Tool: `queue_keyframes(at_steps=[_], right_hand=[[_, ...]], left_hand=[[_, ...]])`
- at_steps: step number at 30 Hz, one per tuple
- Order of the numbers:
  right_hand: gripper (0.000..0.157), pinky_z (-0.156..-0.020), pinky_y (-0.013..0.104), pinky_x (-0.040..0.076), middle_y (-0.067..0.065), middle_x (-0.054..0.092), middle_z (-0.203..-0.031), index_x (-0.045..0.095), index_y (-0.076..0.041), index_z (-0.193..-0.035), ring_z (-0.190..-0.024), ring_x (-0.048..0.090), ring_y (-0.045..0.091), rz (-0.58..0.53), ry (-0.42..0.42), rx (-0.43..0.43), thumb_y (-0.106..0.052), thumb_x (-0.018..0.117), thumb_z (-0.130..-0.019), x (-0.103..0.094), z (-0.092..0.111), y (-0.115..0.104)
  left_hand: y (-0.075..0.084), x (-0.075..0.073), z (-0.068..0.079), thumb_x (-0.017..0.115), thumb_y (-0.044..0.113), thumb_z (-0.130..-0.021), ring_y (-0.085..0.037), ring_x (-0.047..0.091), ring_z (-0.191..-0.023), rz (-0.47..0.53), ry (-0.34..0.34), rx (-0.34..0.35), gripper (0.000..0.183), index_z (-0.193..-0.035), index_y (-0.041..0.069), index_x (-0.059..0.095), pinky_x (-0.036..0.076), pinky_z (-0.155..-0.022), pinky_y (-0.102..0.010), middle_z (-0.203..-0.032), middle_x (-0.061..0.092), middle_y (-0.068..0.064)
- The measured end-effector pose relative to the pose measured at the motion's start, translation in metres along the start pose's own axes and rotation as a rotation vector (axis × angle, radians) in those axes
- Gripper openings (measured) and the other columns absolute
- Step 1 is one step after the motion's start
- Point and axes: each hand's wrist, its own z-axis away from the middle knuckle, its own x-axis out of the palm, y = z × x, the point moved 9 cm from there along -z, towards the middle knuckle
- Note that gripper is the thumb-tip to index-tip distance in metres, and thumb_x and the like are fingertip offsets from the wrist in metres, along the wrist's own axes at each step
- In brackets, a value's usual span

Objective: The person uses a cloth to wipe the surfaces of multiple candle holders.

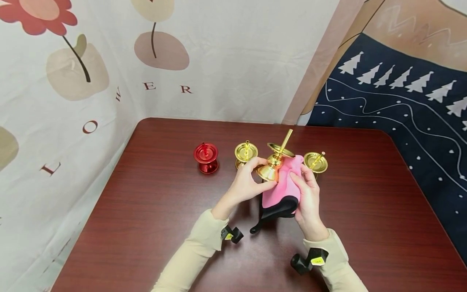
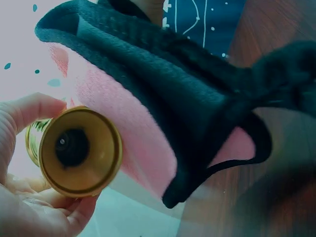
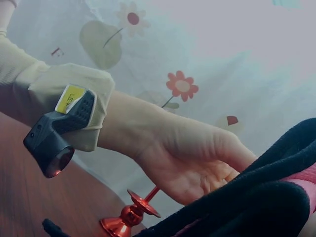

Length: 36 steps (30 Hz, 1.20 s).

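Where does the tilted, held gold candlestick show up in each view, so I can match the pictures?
Head: gold candlestick slightly right of centre, tilted.
Left wrist: gold candlestick at lower left, hollow base towards the camera.
Right wrist: not visible.
Shared landmark: the pink cloth with black edging, seen in all three views, at lower right in the right wrist view.

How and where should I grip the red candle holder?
The red candle holder is probably best pinched at its narrow waist, from the left: it stands upright, flaring into dish and foot, with a gold holder to its right.
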Motion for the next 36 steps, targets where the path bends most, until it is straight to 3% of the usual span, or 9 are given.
queue_keyframes(at_steps=[7, 14, 23, 28, 32, 36], right_hand=[[0.028, -0.064, 0.022, 0.052, 0.001, 0.063, -0.091, 0.066, -0.019, -0.098, -0.074, 0.063, 0.012, -0.059, -0.011, 0.002, 0.002, 0.048, -0.092, 0.002, -0.001, -0.004], [0.026, -0.066, 0.022, 0.051, 0.003, 0.063, -0.094, 0.065, -0.015, -0.101, -0.078, 0.062, 0.014, -0.123, -0.007, -0.022, 0.003, 0.049, -0.092, 0.003, 0.001, -0.006], [0.025, -0.071, 0.022, 0.05, 0.003, 0.062, -0.1, 0.065, -0.014, -0.101, -0.085, 0.06, 0.015, -0.163, -0.001, -0.097, 0.004, 0.052, -0.09, 0.004, 0.003, -0.008], [0.029, -0.069, 0.022, 0.051, 0.002, 0.063, -0.094, 0.066, -0.014, -0.1, -0.083, 0.061, 0.013, -0.047, -0.001, -0.228, 0.009, 0.054, -0.087, 0.003, 0.005, -0.013], [0.037, -0.072, 0.02, 0.051, 0.0, 0.065, -0.092, 0.067, -0.012, -0.102, -0.084, 0.062, 0.01, 0.131, -0.06, -0.452, 0.016, 0.053, -0.082, 0.008, 0.013, -0.025], [0.03, -0.077, 0.02, 0.049, 0.001, 0.066, -0.098, 0.067, 0.0, -0.104, -0.086, 0.06, 0.01, 0.258, -0.118, -0.67, 0.015, 0.057, -0.08, 0.019, 0.026, -0.039]], left_hand=[[-0.002, 0.002, 0.001, 0.08, 0.005, -0.069, -0.02, 0.058, -0.093, 0.12, 0.011, -0.025, 0.049, -0.112, -0.002, 0.058, 0.047, -0.084, -0.036, -0.106, 0.064, -0.015], [-0.013, 0.009, 0.001, 0.074, -0.009, -0.07, -0.015, 0.058, -0.097, 0.407, 0.032, -0.174, 0.052, -0.118, -0.007, 0.055, 0.048, -0.088, -0.032, -0.116, 0.057, -0.021], [-0.023, 0.009, 0.006, 0.068, -0.019, -0.067, -0.015, 0.059, -0.098, 0.676, 0.222, -0.325, 0.059, -0.118, -0.011, 0.041, 0.046, -0.088, -0.026, -0.119, 0.057, -0.027], [-0.02, 0.007, 0.008, 0.07, -0.019, -0.065, -0.013, 0.06, -0.089, 0.643, 0.286, -0.297, 0.053, -0.113, -0.012, 0.046, 0.049, -0.08, -0.027, -0.115, 0.058, -0.026], [-0.014, 0.002, 0.008, 0.073, -0.016, -0.064, -0.024, 0.061, -0.092, 0.519, 0.315, -0.233, 0.055, -0.112, -0.013, 0.047, 0.049, -0.084, -0.041, -0.113, 0.058, -0.027], [-0.012, 0.001, 0.007, 0.075, -0.014, -0.064, -0.037, 0.06, -0.095, 0.44, 0.319, -0.191, 0.057, -0.113, -0.014, 0.045, 0.047, -0.085, -0.05, -0.112, 0.058, -0.029]])
